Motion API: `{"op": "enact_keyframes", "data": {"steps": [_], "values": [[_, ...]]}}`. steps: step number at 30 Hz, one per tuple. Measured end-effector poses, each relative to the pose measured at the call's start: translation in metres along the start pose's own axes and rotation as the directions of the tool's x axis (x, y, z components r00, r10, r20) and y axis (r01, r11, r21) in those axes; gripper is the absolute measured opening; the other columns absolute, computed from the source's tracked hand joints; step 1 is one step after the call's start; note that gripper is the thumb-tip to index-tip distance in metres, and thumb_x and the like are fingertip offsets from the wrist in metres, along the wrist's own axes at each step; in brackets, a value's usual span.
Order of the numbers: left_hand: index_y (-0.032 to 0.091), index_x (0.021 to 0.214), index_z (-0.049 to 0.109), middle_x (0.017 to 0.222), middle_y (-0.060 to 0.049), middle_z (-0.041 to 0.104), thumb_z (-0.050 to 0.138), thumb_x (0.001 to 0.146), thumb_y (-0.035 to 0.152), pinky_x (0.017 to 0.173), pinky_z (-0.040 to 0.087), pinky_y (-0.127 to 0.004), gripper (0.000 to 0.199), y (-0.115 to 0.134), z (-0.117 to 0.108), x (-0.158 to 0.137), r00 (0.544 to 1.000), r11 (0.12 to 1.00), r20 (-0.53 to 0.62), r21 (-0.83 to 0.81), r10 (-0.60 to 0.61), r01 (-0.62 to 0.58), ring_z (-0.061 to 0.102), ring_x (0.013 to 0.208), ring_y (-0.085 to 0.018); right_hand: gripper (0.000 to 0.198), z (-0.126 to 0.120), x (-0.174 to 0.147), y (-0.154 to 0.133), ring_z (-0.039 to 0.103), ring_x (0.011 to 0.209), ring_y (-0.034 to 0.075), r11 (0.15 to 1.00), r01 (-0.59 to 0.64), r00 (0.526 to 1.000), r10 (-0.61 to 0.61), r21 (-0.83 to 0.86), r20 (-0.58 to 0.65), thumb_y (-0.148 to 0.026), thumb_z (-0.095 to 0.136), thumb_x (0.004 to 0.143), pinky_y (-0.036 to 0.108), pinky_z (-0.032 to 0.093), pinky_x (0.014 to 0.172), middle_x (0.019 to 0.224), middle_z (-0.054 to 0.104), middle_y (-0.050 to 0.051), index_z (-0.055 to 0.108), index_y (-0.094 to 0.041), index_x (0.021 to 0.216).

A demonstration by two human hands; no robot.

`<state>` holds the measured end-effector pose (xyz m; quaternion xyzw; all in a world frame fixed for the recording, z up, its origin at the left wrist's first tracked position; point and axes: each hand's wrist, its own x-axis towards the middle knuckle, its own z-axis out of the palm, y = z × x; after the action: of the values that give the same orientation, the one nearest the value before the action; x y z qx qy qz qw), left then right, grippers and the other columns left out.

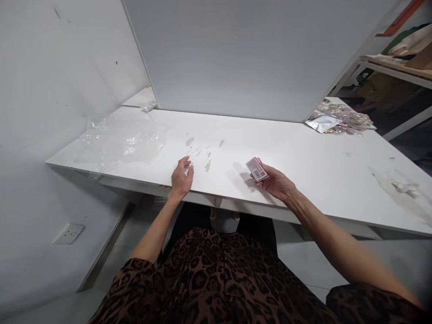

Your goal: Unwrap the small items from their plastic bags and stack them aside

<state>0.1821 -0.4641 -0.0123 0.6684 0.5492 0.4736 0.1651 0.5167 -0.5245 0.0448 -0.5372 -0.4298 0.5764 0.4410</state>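
In my right hand [275, 180] I hold a small white box [257, 169] with red edges. Its upward face carries red print and what looks like a barcode. The box is tilted and held a little above the white tabletop [232, 130], on which its shadow falls. My left hand [182, 177] is at the front edge of the table, thumb and fingers apart and nothing visible between them. Grey worn marks [208, 164] lie on the surface just beyond it.
Clear plastic film [130, 139] spreads over the table's left end. At the back right lies a heap of small wrapped packets [351, 117] with a silver pouch [322, 123] in front. Crumpled white scrap [405, 189] sits far right. A grey panel [229, 58] rises behind the table.
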Motion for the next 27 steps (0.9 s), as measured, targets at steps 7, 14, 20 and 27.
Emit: {"op": "enact_keyframes", "data": {"steps": [7, 14, 20, 27], "values": [[0.019, 0.13, 0.058, 0.126, -0.013, 0.069, 0.054, 0.095, 0.029, 0.097, 0.058, -0.041, 0.037, 0.037, 0.036, -0.005, 0.962, 0.989, 0.25, -0.126, 0.107, -0.078, 0.071, 0.109, -0.022, 0.055, 0.009, -0.002, 0.007, 0.061, 0.066, 0.019, 0.997, 0.061, 0.996, -0.058, 0.036, -0.074, -0.061, 0.081, 0.068, 0.034, 0.047, 0.057, 0.088, 0.067, 0.006, 0.052, -0.022, 0.094], [0.018, 0.13, 0.058, 0.129, -0.014, 0.067, 0.055, 0.095, 0.03, 0.088, 0.06, -0.037, 0.037, 0.036, 0.039, -0.009, 0.951, 0.987, 0.285, -0.138, 0.12, -0.084, 0.071, 0.108, -0.021, 0.039, -0.031, -0.011, 0.004, 0.058, 0.078, 0.024, 0.643, 0.133, 0.939, -0.326, -0.754, -0.112, -0.063, 0.055, 0.091, 0.038, 0.047, 0.071, 0.085, 0.062, 0.006, 0.048, -0.024, 0.096], [0.019, 0.128, 0.058, 0.128, -0.013, 0.068, 0.056, 0.095, 0.032, 0.091, 0.059, -0.039, 0.036, 0.034, 0.037, -0.008, 0.96, 0.988, 0.261, -0.138, 0.102, -0.067, 0.072, 0.107, -0.021, 0.03, -0.06, -0.011, 0.022, 0.055, 0.09, 0.028, 0.348, 0.103, 0.905, -0.422, -0.932, -0.057, -0.052, 0.043, 0.093, 0.039, 0.045, 0.076, 0.093, 0.06, 0.012, 0.04, -0.025, 0.08], [0.018, 0.127, 0.058, 0.127, -0.014, 0.068, 0.055, 0.095, 0.036, 0.075, 0.06, -0.033, 0.037, 0.041, 0.033, -0.011, 0.963, 0.994, 0.26, -0.099, 0.07, -0.045, 0.072, 0.108, -0.023, 0.033, -0.1, -0.018, 0.018, 0.05, 0.065, 0.021, 0.378, -0.05, 0.929, -0.322, -0.924, -0.182, -0.056, 0.044, 0.092, 0.034, 0.037, 0.059, 0.079, 0.06, 0.005, 0.04, -0.026, 0.078]]}}
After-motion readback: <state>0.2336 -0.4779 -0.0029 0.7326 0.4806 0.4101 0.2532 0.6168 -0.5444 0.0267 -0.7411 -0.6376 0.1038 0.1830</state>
